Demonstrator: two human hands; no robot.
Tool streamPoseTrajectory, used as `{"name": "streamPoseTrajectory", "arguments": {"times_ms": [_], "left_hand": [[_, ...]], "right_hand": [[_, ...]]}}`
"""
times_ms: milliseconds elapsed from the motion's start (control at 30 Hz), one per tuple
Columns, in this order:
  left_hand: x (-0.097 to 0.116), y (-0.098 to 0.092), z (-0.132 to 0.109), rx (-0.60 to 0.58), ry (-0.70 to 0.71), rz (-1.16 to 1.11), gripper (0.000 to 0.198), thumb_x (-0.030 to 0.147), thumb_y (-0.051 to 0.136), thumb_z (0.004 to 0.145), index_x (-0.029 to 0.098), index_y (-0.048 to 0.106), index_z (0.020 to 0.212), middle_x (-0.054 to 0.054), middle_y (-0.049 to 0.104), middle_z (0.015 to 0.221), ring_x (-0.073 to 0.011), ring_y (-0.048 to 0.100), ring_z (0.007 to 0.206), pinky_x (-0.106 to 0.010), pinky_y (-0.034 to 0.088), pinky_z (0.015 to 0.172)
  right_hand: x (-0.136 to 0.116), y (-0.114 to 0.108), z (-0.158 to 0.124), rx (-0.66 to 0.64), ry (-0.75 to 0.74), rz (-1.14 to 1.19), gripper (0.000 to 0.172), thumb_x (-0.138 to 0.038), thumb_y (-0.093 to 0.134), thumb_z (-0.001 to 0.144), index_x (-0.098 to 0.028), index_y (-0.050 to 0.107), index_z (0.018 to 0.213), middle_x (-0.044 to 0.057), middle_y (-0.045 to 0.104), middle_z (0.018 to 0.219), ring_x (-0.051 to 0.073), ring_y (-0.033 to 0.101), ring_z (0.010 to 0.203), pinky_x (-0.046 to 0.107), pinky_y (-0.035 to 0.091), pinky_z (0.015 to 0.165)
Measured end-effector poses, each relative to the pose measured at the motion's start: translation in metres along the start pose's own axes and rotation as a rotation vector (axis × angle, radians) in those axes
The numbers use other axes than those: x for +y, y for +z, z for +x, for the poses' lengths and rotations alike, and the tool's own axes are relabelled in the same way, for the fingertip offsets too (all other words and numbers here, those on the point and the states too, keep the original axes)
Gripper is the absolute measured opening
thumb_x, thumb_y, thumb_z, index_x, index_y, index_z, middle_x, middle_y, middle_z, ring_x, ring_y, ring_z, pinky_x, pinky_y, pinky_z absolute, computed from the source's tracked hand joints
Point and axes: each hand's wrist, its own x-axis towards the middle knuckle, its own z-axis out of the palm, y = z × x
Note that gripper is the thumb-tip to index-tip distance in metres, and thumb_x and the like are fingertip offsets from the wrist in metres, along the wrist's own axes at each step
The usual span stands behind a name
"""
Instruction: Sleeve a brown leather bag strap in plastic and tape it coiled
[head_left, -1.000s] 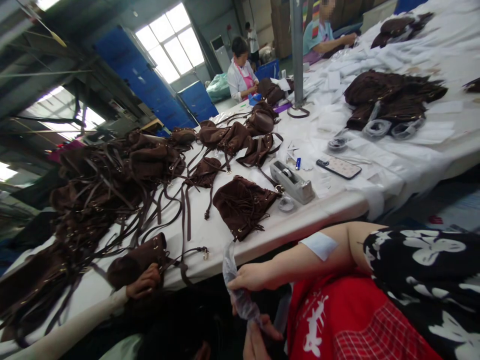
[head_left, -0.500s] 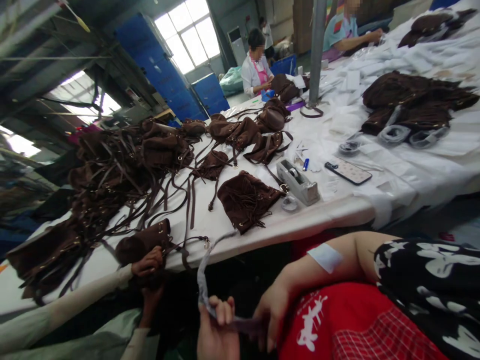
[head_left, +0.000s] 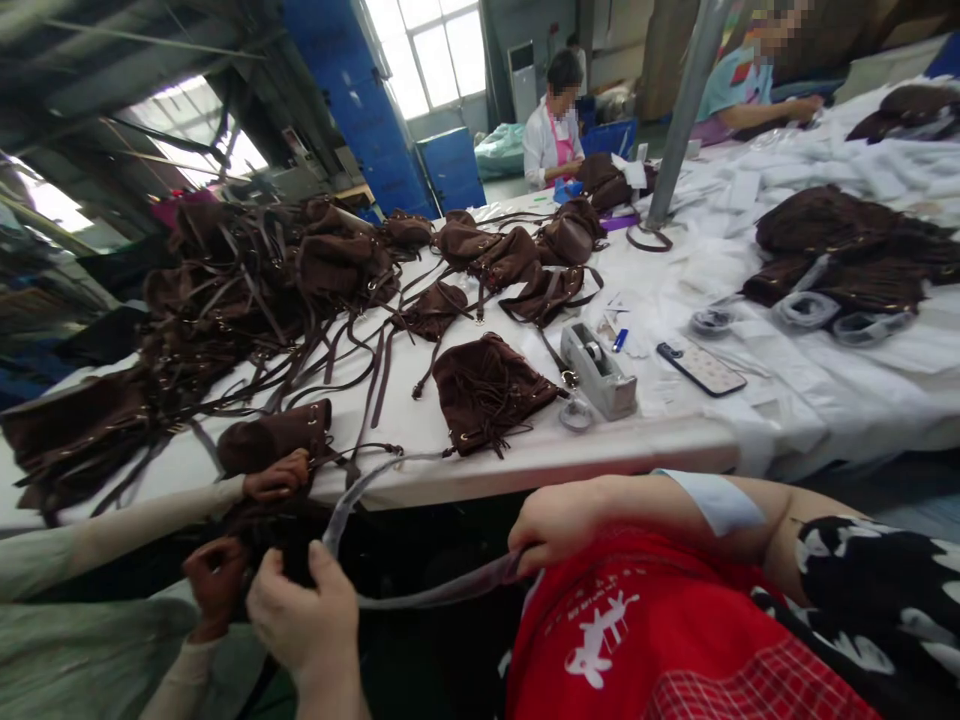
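My left hand (head_left: pixel 307 610) is out to the left below the table edge, its thumb and fingers apart. A strap in a translucent plastic sleeve (head_left: pixel 435 598) bends round behind the thumb; my hand hides part of it there. My right hand (head_left: pixel 551 525), in front of the red apron, has its fingers closed on the sleeved strap. From the left hand the strap also runs up over the table edge to a dark brown fringed drawstring bag (head_left: pixel 487 395), which lies on the white tabletop.
A co-worker's hands (head_left: pixel 277 478) work at a brown bag (head_left: pixel 274 438) close on my left. A tape dispenser (head_left: pixel 600 370), a phone (head_left: pixel 701 369) and coiled plastic-covered straps (head_left: pixel 806 310) lie to the right. Brown bags (head_left: pixel 345 255) pile up at left. A metal post (head_left: pixel 686 110) rises behind.
My left hand has moved left and its fingers have parted. My right hand has gone up a little, and the strap between the hands is longer and stretched out. The view has shifted.
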Motion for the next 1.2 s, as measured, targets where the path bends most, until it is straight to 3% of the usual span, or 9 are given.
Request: {"name": "streamPoseTrajectory", "arguments": {"times_ms": [33, 100, 200, 267, 400, 533, 733, 900, 1200], "left_hand": [[0.011, 0.002, -0.018, 0.000, 0.340, 0.023, 0.058, 0.038, 0.047, 0.090, -0.009, 0.048, 0.124, -0.025, 0.048, 0.120, -0.0315, 0.044, 0.118, -0.040, 0.031, 0.104], [0.034, 0.006, -0.055, -0.425, 0.605, -0.076, 0.058, 0.045, 0.050, 0.089, 0.010, 0.040, 0.135, -0.010, 0.044, 0.134, -0.0189, 0.041, 0.125, -0.027, 0.031, 0.105], [0.055, 0.010, -0.087, -1.220, 0.255, -0.159, 0.072, 0.058, 0.049, 0.085, 0.013, 0.031, 0.138, -0.007, 0.056, 0.118, -0.0135, 0.056, 0.099, -0.021, 0.043, 0.087], [0.050, 0.005, -0.086, -1.407, 0.133, -0.208, 0.066, 0.064, 0.037, 0.088, 0.008, 0.048, 0.121, -0.005, 0.059, 0.074, -0.0130, 0.052, 0.062, -0.024, 0.041, 0.063], [-0.003, -0.018, -0.050, -1.346, -0.053, -0.040, 0.084, 0.083, 0.032, 0.073, 0.006, 0.054, 0.098, -0.004, 0.047, 0.057, -0.0119, 0.042, 0.054, -0.025, 0.032, 0.057], [-0.048, -0.020, -0.030, -1.372, -0.159, 0.086, 0.091, 0.091, 0.032, 0.063, 0.009, 0.058, 0.092, -0.007, 0.052, 0.068, -0.0134, 0.045, 0.060, -0.025, 0.034, 0.059], [0.014, 0.019, -0.063, -1.221, 0.240, 0.020, 0.076, 0.060, 0.058, 0.076, 0.016, 0.043, 0.136, -0.004, 0.039, 0.139, -0.0145, 0.035, 0.129, -0.022, 0.020, 0.110], [0.062, 0.039, -0.099, -1.478, 0.109, -0.395, 0.032, 0.042, 0.043, 0.092, 0.013, 0.054, 0.100, -0.004, 0.060, 0.083, -0.0104, 0.054, 0.071, -0.021, 0.041, 0.067], [0.023, 0.033, -0.102, -1.489, -0.053, -0.380, 0.038, 0.043, 0.042, 0.089, 0.009, 0.058, 0.094, -0.003, 0.053, 0.070, -0.0087, 0.045, 0.057, -0.019, 0.032, 0.051]], "right_hand": [[-0.010, -0.003, 0.002, 0.027, -0.017, -0.114, 0.036, -0.048, 0.046, 0.091, -0.018, 0.063, 0.101, -0.001, 0.062, 0.088, 0.006, 0.043, 0.067, 0.019, 0.030, 0.058], [-0.023, -0.007, 0.008, 0.057, -0.063, -0.226, 0.039, -0.048, 0.044, 0.092, -0.015, 0.062, 0.103, 0.000, 0.061, 0.089, 0.007, 0.036, 0.063, 0.022, 0.026, 0.056], [-0.023, -0.007, 0.014, 0.056, -0.140, -0.164, 0.030, -0.037, 0.048, 0.091, -0.015, 0.062, 0.106, 0.001, 0.062, 0.091, 0.008, 0.041, 0.066, 0.021, 0.030, 0.060], [-0.011, -0.008, 0.010, -0.029, -0.121, 0.021, 0.028, -0.037, 0.053, 0.087, -0.015, 0.062, 0.103, 0.001, 0.061, 0.084, 0.008, 0.047, 0.066, 0.018, 0.033, 0.059], [0.028, -0.015, -0.018, -0.224, 0.015, 0.341, 0.037, -0.044, 0.063, 0.078, -0.011, 0.059, 0.093, 0.002, 0.061, 0.078, 0.011, 0.056, 0.066, 0.019, 0.042, 0.057], [0.056, -0.023, -0.045, -0.074, 0.107, 0.269, 0.042, -0.050, 0.062, 0.077, -0.012, 0.060, 0.096, 0.000, 0.060, 0.076, 0.007, 0.052, 0.063, 0.015, 0.038, 0.056], [0.021, -0.020, -0.022, -0.047, -0.023, 0.124, 0.032, -0.041, 0.062, 0.081, -0.016, 0.064, 0.101, -0.004, 0.059, 0.076, 0.004, 0.049, 0.066, 0.013, 0.035, 0.061], [0.009, -0.010, 0.002, 0.015, -0.010, -0.138, 0.039, -0.049, 0.060, 0.080, -0.019, 0.064, 0.104, -0.002, 0.061, 0.085, 0.006, 0.045, 0.067, 0.018, 0.030, 0.060], [0.047, 0.008, -0.006, -0.227, 0.081, 0.056, 0.039, -0.049, 0.058, 0.081, -0.016, 0.063, 0.100, 0.000, 0.060, 0.078, 0.006, 0.050, 0.064, 0.014, 0.035, 0.057]]}}
